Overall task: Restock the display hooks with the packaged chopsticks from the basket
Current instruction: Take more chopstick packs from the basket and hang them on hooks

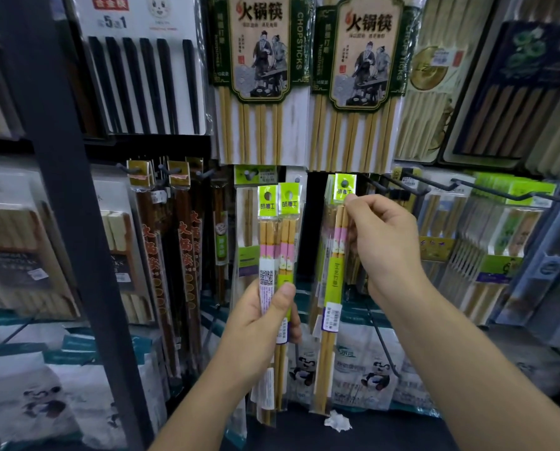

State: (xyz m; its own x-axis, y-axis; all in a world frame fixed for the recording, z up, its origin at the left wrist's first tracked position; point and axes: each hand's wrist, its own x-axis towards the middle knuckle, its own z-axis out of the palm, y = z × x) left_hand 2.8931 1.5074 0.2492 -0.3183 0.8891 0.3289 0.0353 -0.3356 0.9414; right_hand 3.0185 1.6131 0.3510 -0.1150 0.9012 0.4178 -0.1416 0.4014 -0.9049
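- Two chopstick packs (277,255) stand upright in the left hand (255,327), seen from the head view; the fingers curl round their lower halves, thumb pressed on the front.
- The right hand (386,245) pinches the green header (343,192) of a third pack (330,281) with its fingertips; the header sits on a display hook (345,183).
- Large chopstick sets (259,76) hang directly above.

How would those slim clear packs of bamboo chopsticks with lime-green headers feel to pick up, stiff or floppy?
Probably stiff lengthwise: the two clear lime-green-headed chopstick packs stand upright above the left hand, which grips only their middle. Likely light, since one hand's grip suffices. They look glossy, so perhaps slippery.
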